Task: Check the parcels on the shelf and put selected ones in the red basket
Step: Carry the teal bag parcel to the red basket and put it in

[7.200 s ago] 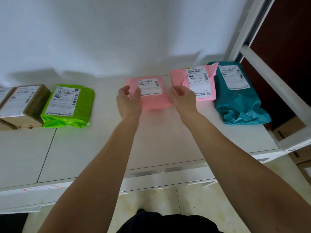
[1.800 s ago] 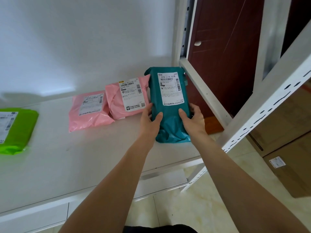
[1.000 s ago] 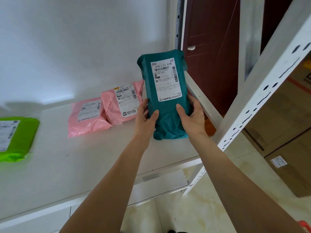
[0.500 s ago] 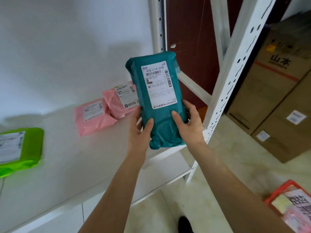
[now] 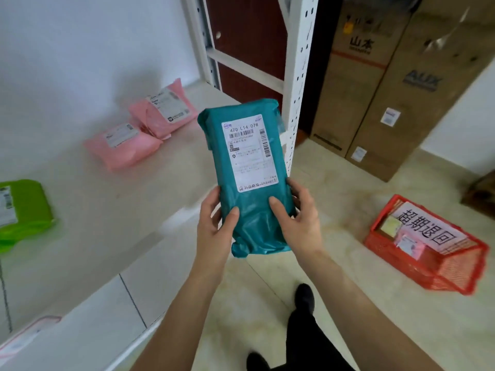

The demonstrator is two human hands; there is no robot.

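A teal parcel (image 5: 254, 218) with a white label reading 470 L14 078 is held upright in front of the shelf's edge. My left hand (image 5: 214, 228) grips its lower left side and my right hand (image 5: 297, 223) grips its lower right side, thumbs on the front. The red basket (image 5: 455, 266) stands on the floor to the right, with a white sign and a few parcels inside. Two pink parcels (image 5: 123, 145) (image 5: 166, 113) lie at the back of the white shelf (image 5: 107, 210), and a green parcel (image 5: 24, 212) lies at the left.
The shelf's white perforated upright (image 5: 297, 76) stands just behind the teal parcel. Tall cardboard boxes (image 5: 375, 84) lean against the wall at the right, beside a dark red door (image 5: 246, 30). My dark shoe (image 5: 305, 298) is on the beige tiled floor (image 5: 361, 317).
I lifted the teal parcel off the shelf and brought it toward me and to the right. The view has swung right, so the red basket now shows fully.
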